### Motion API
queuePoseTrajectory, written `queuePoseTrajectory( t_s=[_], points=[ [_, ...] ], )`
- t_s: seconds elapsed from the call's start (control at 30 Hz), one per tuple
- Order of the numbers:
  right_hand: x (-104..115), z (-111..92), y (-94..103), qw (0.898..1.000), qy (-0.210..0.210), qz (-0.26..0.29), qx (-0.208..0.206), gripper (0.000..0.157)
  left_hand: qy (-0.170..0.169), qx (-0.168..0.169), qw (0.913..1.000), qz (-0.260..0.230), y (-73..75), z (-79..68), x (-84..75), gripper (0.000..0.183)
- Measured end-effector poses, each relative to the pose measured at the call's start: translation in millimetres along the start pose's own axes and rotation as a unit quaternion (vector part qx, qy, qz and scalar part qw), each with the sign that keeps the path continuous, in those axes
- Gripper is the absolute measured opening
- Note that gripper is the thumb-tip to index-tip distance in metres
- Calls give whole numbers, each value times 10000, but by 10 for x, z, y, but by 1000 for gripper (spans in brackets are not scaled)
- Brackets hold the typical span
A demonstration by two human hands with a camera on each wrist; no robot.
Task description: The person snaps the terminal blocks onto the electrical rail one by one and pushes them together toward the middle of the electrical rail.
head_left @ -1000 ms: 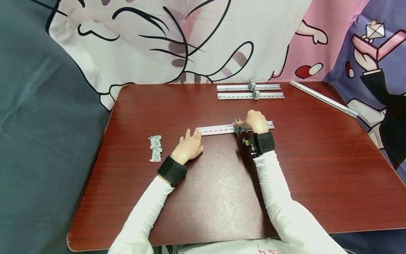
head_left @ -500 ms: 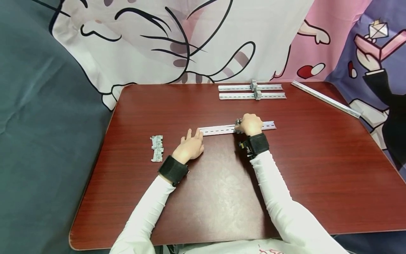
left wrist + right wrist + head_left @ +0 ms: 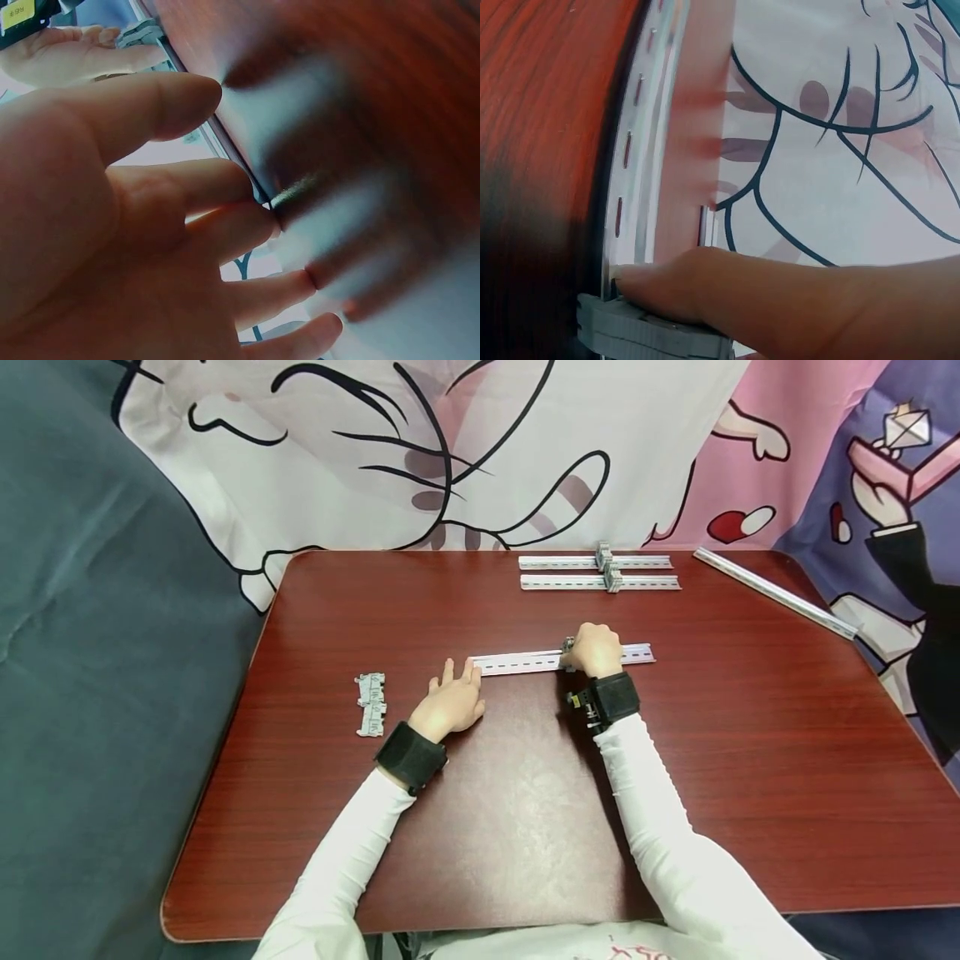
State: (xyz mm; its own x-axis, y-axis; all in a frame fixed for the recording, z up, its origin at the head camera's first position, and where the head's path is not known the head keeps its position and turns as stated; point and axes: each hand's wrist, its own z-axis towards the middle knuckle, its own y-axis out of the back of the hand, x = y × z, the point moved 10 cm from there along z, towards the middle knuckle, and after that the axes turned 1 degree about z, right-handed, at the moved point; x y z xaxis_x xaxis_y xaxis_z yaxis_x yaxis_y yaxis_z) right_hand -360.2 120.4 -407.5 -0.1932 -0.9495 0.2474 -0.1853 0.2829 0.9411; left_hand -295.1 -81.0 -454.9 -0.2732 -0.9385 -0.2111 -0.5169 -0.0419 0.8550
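A slotted metal DIN rail point(image 3: 519, 663) lies across the middle of the table. My left hand point(image 3: 452, 702) rests at its left end, fingers spread and fairly straight, fingertips touching the rail and table. Grey terminal blocks point(image 3: 567, 646) sit on the rail right of its middle. My right hand point(image 3: 596, 650) holds them with curled fingers and covers most of them. In the right wrist view the thumb point(image 3: 697, 281) lies against the side of the grey block point(image 3: 649, 330), its tip at the rail. The other right fingers are hidden there.
Two more rails point(image 3: 555, 582) with grey blocks on them lie at the back of the table point(image 3: 360, 860). A bare rail point(image 3: 780, 595) slants at the back right. Loose grey terminal blocks point(image 3: 371, 704) lie left of my left hand. A printed curtain hangs behind.
My right hand has shifted slightly left along the rail and now covers most of the blocks, which showed more before. The left hand stays at the rail's left end.
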Motion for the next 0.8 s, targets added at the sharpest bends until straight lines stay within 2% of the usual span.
queuePoseTrajectory(
  t_s=[0.33, 0.53, 0.8],
  points=[
    [65, 5, -14, 9994, 152, 298, 99, 29, -23, 63, 10000, -11, 6, 18, -15, 65],
    [55, 9, 7, 9995, 197, 253, 41, 30, -38, -22, 10000, -76, 26, 26, -55, 65],
    [99, 10, 27, 9977, 385, 186, -521, 28, 84, -40, 9997, -208, 18, 27, -25, 66]
  ],
)
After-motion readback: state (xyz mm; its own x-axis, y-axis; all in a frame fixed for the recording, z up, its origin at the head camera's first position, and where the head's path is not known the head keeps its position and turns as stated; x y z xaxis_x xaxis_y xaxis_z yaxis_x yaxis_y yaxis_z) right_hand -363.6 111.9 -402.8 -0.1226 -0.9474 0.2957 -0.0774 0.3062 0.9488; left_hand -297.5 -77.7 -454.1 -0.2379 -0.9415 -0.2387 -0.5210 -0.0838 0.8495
